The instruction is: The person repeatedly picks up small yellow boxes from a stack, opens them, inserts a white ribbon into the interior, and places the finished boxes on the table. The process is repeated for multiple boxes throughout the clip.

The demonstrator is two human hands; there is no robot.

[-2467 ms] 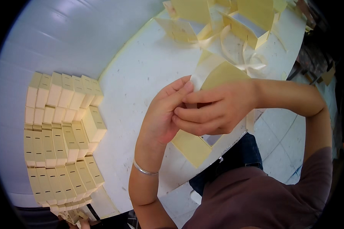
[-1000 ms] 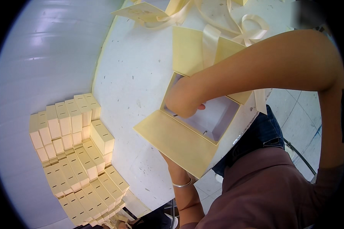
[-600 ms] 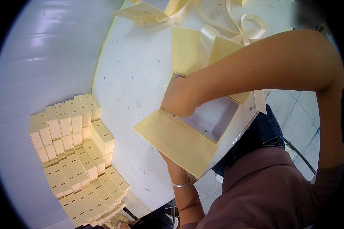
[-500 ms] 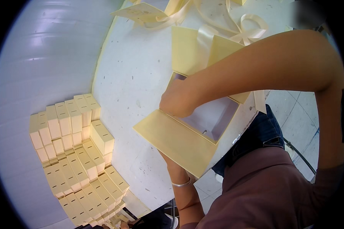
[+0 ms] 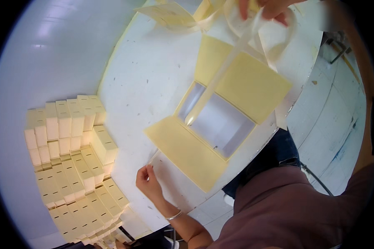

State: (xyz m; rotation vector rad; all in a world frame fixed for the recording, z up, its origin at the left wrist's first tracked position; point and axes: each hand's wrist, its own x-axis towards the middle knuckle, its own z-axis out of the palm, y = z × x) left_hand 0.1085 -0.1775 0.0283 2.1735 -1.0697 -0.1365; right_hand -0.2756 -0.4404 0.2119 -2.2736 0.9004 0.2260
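A cream box (image 5: 242, 137) with a white inside lies open on the table, its cream flaps folded outward. My left hand (image 5: 148, 182), a bracelet on its wrist, is pinched just off the near flap (image 5: 187, 151) on the end of a cream ribbon. From a slot in the box's near wall, the ribbon (image 5: 214, 83) runs taut across the inside and up over the far flap (image 5: 253, 83). At the top edge my right hand (image 5: 272, 9) grips the ribbon, with a loop hanging from it; its fingers are partly cut off and blurred.
Stacked cream boxes (image 5: 77, 166) stand in stepped rows at the left. Another open cream box (image 5: 170, 14) with ribbon lies at the far edge. The table's edge runs close along the right, with tiled floor (image 5: 320, 137) beyond.
My right hand has left the box's inside and gone up to the far edge, stretching the ribbon. My left hand has come out from under the near flap, moving left.
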